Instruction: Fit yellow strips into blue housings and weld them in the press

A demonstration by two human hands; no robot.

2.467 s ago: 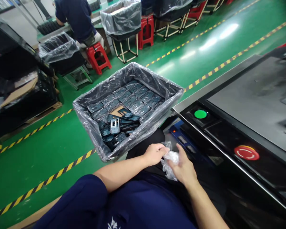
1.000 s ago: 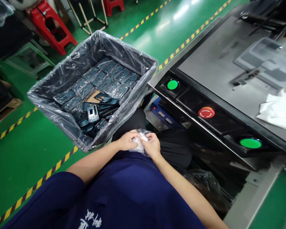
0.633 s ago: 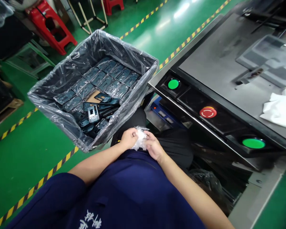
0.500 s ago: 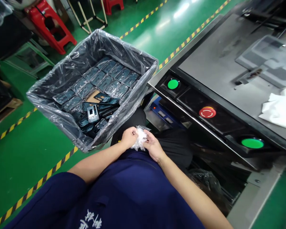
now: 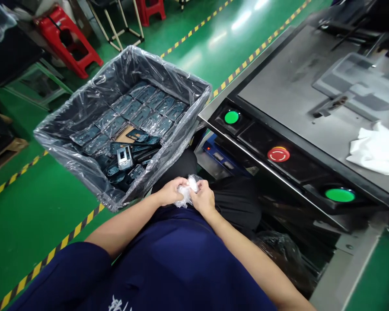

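Beside crumpled wrap (image 5: 185, 194), plastic-lined bin (image 5: 81, 170).

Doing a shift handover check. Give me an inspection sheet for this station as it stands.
Surface: grey machine top, green buttons and red stop button along its front.
Job's things: crumpled clear film over the lap.
Clutter: white cloth on the machine top.
Grippers: left hand and right hand both grip the clear film.
Cables: nothing seen.
Surroundings: plastic-lined bin of dark parts, red stool, green floor.
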